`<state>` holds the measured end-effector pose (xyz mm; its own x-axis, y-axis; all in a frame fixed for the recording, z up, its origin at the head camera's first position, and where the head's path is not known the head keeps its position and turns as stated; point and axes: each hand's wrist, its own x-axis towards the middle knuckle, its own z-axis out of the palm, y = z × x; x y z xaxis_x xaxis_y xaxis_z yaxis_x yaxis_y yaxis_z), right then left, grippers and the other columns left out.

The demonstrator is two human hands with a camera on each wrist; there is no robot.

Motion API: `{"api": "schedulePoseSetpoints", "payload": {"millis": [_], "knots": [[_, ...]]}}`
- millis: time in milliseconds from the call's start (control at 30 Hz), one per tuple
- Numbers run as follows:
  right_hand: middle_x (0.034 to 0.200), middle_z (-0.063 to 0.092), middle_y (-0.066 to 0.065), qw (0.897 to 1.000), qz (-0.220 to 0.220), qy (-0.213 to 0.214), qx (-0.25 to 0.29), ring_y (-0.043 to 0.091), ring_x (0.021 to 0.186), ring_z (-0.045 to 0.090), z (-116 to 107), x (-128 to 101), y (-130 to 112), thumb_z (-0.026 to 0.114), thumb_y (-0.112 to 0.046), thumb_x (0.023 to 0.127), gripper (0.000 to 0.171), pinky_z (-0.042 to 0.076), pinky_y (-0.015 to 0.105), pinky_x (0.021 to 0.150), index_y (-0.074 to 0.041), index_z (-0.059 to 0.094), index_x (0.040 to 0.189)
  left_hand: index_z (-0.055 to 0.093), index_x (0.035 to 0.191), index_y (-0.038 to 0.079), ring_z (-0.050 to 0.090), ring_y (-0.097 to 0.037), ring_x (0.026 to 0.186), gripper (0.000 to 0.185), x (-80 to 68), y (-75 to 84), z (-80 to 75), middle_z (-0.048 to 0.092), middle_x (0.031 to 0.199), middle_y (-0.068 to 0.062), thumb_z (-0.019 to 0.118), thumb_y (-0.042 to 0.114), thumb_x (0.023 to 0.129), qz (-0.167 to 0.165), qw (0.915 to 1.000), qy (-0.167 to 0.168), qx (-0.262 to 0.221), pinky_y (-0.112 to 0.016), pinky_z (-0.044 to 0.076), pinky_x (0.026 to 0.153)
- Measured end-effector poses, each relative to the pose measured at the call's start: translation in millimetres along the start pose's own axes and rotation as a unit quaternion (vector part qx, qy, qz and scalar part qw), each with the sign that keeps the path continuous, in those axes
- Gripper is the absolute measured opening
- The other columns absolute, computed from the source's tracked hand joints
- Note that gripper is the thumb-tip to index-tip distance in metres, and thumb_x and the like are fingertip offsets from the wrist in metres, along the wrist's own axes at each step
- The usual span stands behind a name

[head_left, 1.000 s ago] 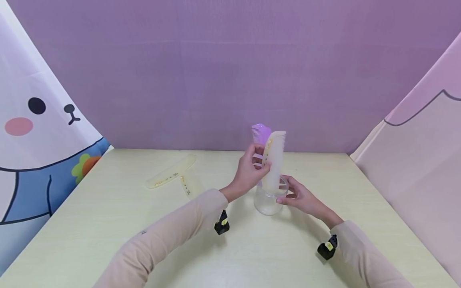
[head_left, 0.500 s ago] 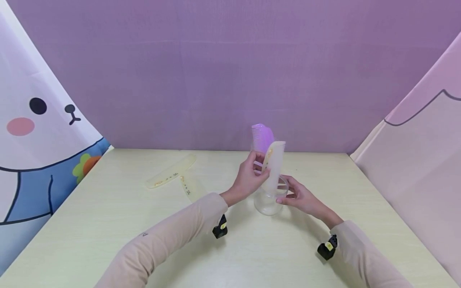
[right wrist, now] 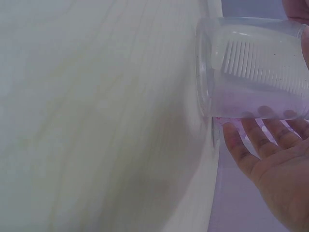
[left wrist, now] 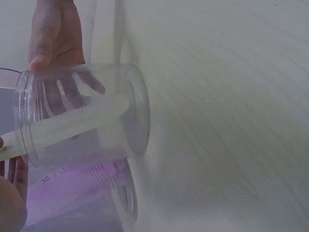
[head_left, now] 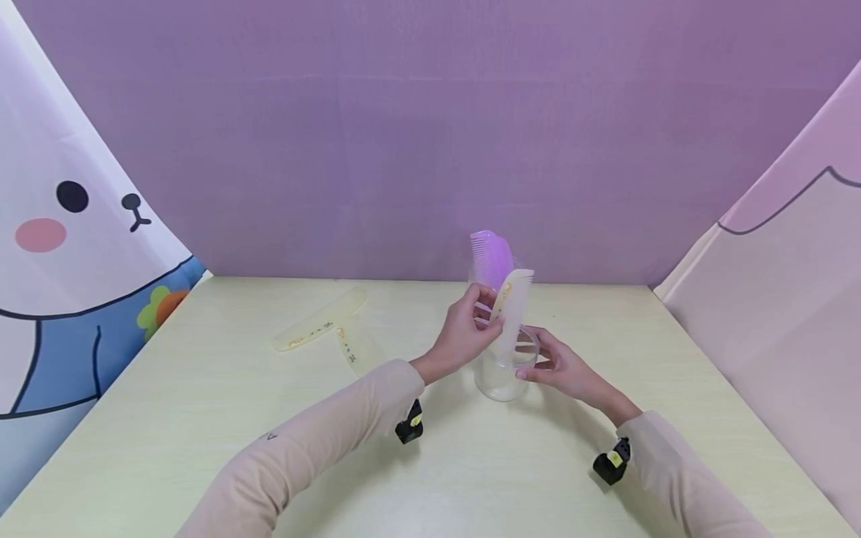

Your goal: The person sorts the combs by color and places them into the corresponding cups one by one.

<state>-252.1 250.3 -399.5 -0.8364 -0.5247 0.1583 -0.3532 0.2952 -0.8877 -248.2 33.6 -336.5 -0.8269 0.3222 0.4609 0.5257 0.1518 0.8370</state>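
In the head view my left hand (head_left: 464,326) pinches a pale yellow comb (head_left: 513,306) by its upper part. The comb leans slightly, its lower end inside a clear jar (head_left: 496,390). Through the jar wall in the left wrist view, the comb's tip (left wrist: 118,104) lies close to the jar's base. My right hand (head_left: 563,371) holds the jar from the right, thumb near the rim and fingers round the far side. Behind the jar, a purple comb (head_left: 491,258) stands upright in a second clear container (left wrist: 128,193), partly hidden by my left hand.
Two more pale yellow combs lie on the table to the left: one long (head_left: 321,320), the other (head_left: 356,344) partly behind my left sleeve. A purple backdrop (head_left: 336,149) rises at the table's (head_left: 511,478) back edge. Printed cloths hang at both sides.
My left hand has moved down a little, lowering the pale yellow comb deeper into the jar. The right hand and the jar have stayed where they were.
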Motion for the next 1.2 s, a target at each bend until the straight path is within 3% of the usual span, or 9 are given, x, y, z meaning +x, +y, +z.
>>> {"api": "schedulePoseSetpoints", "payload": {"millis": [233,467,633,833,1200], "knots": [[0.137,0.040,0.018,1.000,-0.002,-0.001,0.004,0.042,0.124,0.038,0,1,1,0.065,-0.011,0.083,0.064,0.047,0.043,0.091,-0.012,0.032,0.137,0.043,0.111,-0.007,0.061,-0.032,0.086,0.032,1.3,-0.3,-0.1,0.056,0.102,-0.024,0.057,-0.005,0.082,0.003,1.0000,-0.003,0.002,-0.027,0.054,0.071],[0.137,0.039,0.020,1.000,-0.003,0.000,0.004,0.042,0.122,0.039,0,1,2,0.066,-0.011,0.083,0.064,0.048,0.040,0.090,-0.010,0.032,0.137,0.044,0.114,0.004,0.060,-0.018,0.081,0.037,13.8,-37.7,6.5,0.058,0.098,-0.013,0.060,0.000,0.080,0.008,0.9998,0.016,0.012,-0.018,0.053,0.067],[0.137,0.040,0.020,1.000,-0.002,0.002,0.001,0.042,0.121,0.040,0,1,1,0.066,-0.011,0.083,0.065,0.048,0.040,0.090,-0.009,0.032,0.137,0.044,0.116,0.003,0.059,-0.019,0.082,0.040,15.0,-41.9,5.2,0.058,0.099,-0.014,0.061,-0.002,0.080,-0.011,0.9997,0.020,0.012,-0.019,0.053,0.069],[0.139,0.038,0.019,1.000,0.004,0.001,-0.001,0.042,0.123,0.039,0,1,1,0.066,-0.012,0.083,0.066,0.045,0.045,0.092,-0.008,0.030,0.138,0.041,0.120,-0.003,0.059,-0.030,0.087,0.044,15.5,-45.0,2.8,0.057,0.104,-0.022,0.060,-0.005,0.081,-0.029,0.9995,0.016,-0.003,-0.026,0.053,0.072],[0.139,0.037,0.020,1.000,0.004,0.000,-0.006,0.042,0.124,0.040,0,1,0,0.065,-0.012,0.083,0.067,0.043,0.051,0.092,-0.006,0.029,0.139,0.043,0.119,0.005,0.057,-0.016,0.081,0.044,13.9,-47.7,2.0,0.056,0.100,-0.013,0.062,0.000,0.080,-0.038,0.9990,0.012,0.018,-0.019,0.052,0.070]]}}
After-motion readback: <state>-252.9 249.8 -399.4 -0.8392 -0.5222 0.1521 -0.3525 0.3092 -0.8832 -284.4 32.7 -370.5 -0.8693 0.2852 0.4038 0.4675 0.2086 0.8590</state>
